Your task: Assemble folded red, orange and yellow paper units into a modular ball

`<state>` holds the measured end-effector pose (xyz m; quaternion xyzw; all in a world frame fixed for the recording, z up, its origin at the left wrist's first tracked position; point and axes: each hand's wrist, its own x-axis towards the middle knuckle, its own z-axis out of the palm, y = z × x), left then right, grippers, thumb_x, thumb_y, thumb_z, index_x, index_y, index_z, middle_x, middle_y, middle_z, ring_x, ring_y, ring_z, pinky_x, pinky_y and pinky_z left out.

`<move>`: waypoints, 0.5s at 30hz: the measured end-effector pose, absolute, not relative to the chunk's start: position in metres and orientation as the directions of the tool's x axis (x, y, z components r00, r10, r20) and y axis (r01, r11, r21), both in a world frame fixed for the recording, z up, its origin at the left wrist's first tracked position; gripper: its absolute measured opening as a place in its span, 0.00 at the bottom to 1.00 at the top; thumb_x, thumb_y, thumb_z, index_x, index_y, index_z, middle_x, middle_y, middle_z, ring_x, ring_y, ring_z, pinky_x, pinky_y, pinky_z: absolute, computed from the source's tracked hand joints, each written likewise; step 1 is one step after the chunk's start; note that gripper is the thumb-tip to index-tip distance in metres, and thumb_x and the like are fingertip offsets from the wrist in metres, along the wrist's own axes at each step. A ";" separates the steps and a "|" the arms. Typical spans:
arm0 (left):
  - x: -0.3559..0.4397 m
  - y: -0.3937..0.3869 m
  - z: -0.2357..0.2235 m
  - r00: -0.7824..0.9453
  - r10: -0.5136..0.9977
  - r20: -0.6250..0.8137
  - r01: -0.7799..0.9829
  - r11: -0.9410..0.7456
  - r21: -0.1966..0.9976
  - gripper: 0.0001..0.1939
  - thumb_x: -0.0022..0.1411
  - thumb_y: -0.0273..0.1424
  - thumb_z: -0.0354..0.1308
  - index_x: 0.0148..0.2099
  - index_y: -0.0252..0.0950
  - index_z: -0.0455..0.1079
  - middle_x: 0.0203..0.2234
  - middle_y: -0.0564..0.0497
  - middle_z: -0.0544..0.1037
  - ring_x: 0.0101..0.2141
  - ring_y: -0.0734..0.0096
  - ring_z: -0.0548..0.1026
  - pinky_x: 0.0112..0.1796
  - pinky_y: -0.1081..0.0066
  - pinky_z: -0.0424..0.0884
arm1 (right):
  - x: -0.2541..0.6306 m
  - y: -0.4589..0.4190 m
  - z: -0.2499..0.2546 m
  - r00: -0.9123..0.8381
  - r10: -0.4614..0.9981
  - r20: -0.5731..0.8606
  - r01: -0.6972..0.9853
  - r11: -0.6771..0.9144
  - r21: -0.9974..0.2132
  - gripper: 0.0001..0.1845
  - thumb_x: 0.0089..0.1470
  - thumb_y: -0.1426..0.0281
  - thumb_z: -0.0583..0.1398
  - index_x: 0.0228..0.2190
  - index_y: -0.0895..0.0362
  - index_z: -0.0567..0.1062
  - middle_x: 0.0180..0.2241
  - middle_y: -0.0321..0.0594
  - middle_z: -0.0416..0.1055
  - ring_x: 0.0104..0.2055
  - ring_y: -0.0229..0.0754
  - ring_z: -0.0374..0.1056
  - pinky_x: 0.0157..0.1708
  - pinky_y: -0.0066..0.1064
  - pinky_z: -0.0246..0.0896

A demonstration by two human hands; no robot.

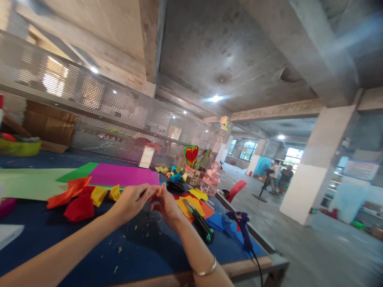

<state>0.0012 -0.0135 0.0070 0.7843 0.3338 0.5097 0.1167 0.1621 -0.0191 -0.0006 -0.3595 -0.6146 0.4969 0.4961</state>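
Observation:
My left hand (135,200) and my right hand (166,204) meet at the fingertips above the blue table top (134,247). The fingers of both are bent and pinched together; anything between them is hidden or too small to make out. Left of them lie folded pieces of paper: yellow (98,195), red (79,208) and orange (68,193). Behind is a purple sheet (122,175) over a green one (78,172). Near my right wrist lies a green and black utility knife (202,225), beside loose yellow paper pieces (191,205).
A blue glue gun (243,229) with a black cord rests at the table's right edge. A pink transparent bottle (210,179) and a basket (194,175) stand at the back right. A perforated metal panel (119,123) runs behind. People (279,175) stand far off.

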 end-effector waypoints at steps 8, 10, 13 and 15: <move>0.013 -0.020 0.002 0.344 0.574 0.743 0.319 -0.816 0.482 0.09 0.68 0.34 0.49 0.40 0.38 0.69 0.34 0.48 0.81 0.36 0.65 0.80 0.37 0.70 0.72 | 0.161 -0.016 -0.006 -0.310 0.911 0.270 -0.050 0.268 -0.962 0.37 0.55 0.36 0.49 0.38 0.53 0.78 0.36 0.43 0.74 0.36 0.43 0.68 0.29 0.29 0.59; 0.011 -0.019 0.002 0.334 0.570 0.751 0.336 -0.816 0.469 0.10 0.69 0.34 0.48 0.38 0.38 0.68 0.31 0.48 0.79 0.33 0.64 0.78 0.35 0.70 0.71 | 0.161 -0.014 -0.009 -0.297 0.916 0.270 -0.039 0.271 -0.962 0.36 0.55 0.36 0.50 0.38 0.54 0.78 0.36 0.42 0.74 0.36 0.42 0.68 0.29 0.28 0.60; 0.010 -0.017 0.001 0.325 0.561 0.762 0.370 -0.817 0.443 0.12 0.70 0.34 0.46 0.34 0.38 0.67 0.28 0.49 0.76 0.30 0.64 0.76 0.33 0.69 0.68 | 0.161 -0.013 -0.013 -0.289 0.919 0.269 -0.022 0.274 -0.961 0.37 0.53 0.35 0.52 0.38 0.55 0.77 0.36 0.41 0.73 0.35 0.41 0.68 0.28 0.27 0.60; 0.009 -0.017 0.000 0.328 0.555 0.765 0.387 -0.817 0.427 0.13 0.70 0.34 0.45 0.33 0.39 0.66 0.28 0.49 0.75 0.30 0.64 0.75 0.33 0.68 0.67 | 0.161 -0.013 -0.014 -0.289 0.920 0.264 -0.010 0.273 -0.962 0.38 0.52 0.34 0.51 0.39 0.56 0.76 0.36 0.42 0.73 0.35 0.41 0.68 0.28 0.27 0.61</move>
